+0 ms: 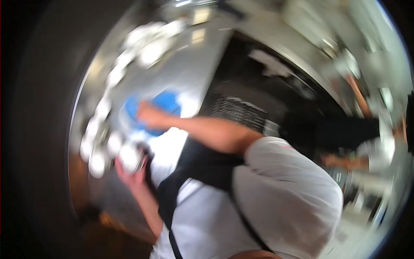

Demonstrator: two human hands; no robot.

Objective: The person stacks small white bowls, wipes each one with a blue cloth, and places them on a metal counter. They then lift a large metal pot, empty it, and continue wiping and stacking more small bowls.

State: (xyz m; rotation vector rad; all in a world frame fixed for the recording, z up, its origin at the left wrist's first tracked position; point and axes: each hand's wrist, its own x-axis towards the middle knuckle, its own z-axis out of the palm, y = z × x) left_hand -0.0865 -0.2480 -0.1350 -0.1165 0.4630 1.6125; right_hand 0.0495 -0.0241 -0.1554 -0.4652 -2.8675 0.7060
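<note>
At the lower left, my left hand (133, 176) is closed around a small white bowl (129, 156), its fingers curled along the side. My right hand (151, 115) reaches across to a blue cloth (166, 102) on the metal counter (189, 64) and looks closed on it. Blur smears these fingers, and part of the cloth lies hidden under the hand. Beside my left hand stand more white bowls (98, 164), in a curved row along the counter's edge.
More white dishes (153, 52) are grouped farther up the counter. Beside it lies a dark area with a ridged black mat (237, 110). At the right, another person's hand (351, 80) is raised near a pale object, and their other hand (330, 161) is lower down.
</note>
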